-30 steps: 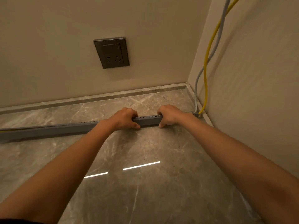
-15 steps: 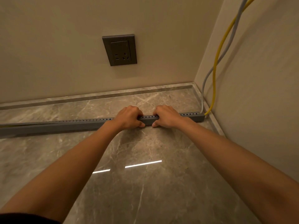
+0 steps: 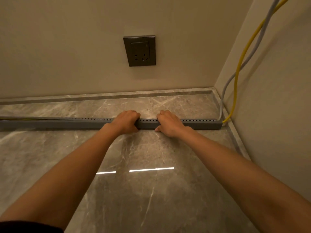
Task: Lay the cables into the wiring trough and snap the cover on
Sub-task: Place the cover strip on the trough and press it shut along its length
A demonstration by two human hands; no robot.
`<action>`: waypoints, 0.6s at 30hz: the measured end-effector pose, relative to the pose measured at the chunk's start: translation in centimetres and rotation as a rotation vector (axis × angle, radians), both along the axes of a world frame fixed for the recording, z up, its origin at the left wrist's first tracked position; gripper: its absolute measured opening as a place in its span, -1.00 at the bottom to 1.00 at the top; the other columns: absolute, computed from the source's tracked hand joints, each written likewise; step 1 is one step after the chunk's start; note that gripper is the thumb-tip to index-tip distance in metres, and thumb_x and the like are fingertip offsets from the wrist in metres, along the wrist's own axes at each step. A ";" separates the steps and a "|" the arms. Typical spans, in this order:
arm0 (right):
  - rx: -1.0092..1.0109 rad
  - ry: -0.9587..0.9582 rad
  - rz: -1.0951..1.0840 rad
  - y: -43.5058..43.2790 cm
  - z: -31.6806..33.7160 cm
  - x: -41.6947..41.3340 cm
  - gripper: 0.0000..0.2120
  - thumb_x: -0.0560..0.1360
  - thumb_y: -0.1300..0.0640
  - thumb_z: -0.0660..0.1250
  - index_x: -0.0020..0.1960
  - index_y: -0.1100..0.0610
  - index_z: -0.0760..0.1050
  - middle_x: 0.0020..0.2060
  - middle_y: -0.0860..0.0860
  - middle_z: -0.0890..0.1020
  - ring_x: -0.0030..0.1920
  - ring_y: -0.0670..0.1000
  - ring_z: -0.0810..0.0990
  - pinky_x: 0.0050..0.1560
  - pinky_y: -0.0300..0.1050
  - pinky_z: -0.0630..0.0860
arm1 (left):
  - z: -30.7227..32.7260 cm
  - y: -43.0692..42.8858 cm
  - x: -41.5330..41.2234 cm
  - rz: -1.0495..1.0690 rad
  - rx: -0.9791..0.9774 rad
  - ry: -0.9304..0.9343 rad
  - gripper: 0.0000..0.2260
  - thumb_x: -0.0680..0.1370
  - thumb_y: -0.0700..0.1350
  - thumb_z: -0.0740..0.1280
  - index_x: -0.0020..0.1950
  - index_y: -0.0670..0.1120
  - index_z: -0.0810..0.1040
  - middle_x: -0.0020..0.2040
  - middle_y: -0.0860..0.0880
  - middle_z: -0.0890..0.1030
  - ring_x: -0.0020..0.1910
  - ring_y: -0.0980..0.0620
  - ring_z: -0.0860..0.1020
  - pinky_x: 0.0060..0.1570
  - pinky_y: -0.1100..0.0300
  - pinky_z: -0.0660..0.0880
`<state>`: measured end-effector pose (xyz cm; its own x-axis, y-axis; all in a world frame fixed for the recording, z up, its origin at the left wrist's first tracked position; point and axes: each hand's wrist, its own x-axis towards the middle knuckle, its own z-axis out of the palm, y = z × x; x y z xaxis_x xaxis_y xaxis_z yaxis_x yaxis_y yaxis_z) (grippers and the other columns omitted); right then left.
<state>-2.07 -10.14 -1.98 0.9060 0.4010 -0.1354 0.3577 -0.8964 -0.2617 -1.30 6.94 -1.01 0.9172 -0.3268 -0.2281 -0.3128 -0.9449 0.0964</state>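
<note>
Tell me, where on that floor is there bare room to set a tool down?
The wide floor on the near side of the trough, between the forearms, is bare. So is the strip between trough and back wall. Crowded: the right corner, where the yellow cable and grey cable drop.

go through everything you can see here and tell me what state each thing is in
Long grey slotted wiring trough: flat on floor, cover seated at right, lifted at far left.
Yellow cable: enters trough's right end.
Grey cable: likewise.
Left hand: closed over trough.
Right hand: closed over trough.
Dark wall socket: nothing plugged in.
</note>
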 end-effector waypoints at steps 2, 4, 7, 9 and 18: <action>-0.014 -0.001 -0.003 0.0 -0.1 -0.1 -0.65 0.48 0.07 0.32 0.15 0.27 0.41 0.17 0.19 0.45 0.19 0.17 0.39 0.12 0.01 0.39 | 0.1 0.0 0.2 0.015 -0.006 0.003 -0.76 0.42 -0.11 0.38 0.04 -0.16 0.52 0.03 -0.18 0.58 -0.02 -0.13 0.52 -0.13 0.11 0.40; -0.022 0.023 -0.012 0.1 0.0 0.0 -0.64 0.48 0.06 0.32 0.16 0.27 0.40 0.18 0.19 0.45 0.20 0.18 0.39 0.13 0.02 0.39 | 0.1 0.2 0.3 0.025 -0.031 0.024 -0.73 0.40 -0.13 0.41 0.07 -0.16 0.53 0.05 -0.17 0.58 0.02 -0.13 0.51 -0.09 0.09 0.41; 0.005 0.078 -0.041 0.6 0.3 0.5 -0.62 0.46 0.03 0.36 0.14 0.25 0.41 0.16 0.18 0.47 0.17 0.17 0.42 0.11 0.02 0.41 | 0.0 0.8 0.4 0.026 -0.100 0.072 -0.67 0.41 -0.14 0.42 0.15 -0.15 0.51 0.10 -0.17 0.55 0.05 -0.11 0.49 -0.01 0.10 0.42; 0.035 0.111 -0.041 1.8 0.4 0.7 -0.62 0.44 0.01 0.37 0.13 0.24 0.43 0.14 0.17 0.48 0.14 0.16 0.44 0.10 0.01 0.41 | 0.1 1.8 0.4 0.027 -0.153 0.103 -0.64 0.42 -0.16 0.42 0.19 -0.16 0.49 0.12 -0.17 0.53 0.07 -0.10 0.48 0.04 0.11 0.42; 0.114 0.204 -0.091 9.8 0.7 1.2 -0.60 0.39 -0.01 0.42 0.06 0.26 0.51 0.06 0.18 0.55 0.05 0.15 0.52 -0.01 -0.01 0.45 | 1.1 11.0 1.6 0.076 -0.136 0.232 -0.62 0.41 -0.08 0.45 0.18 -0.14 0.51 0.10 -0.12 0.56 -0.01 -0.04 0.50 -0.04 0.17 0.43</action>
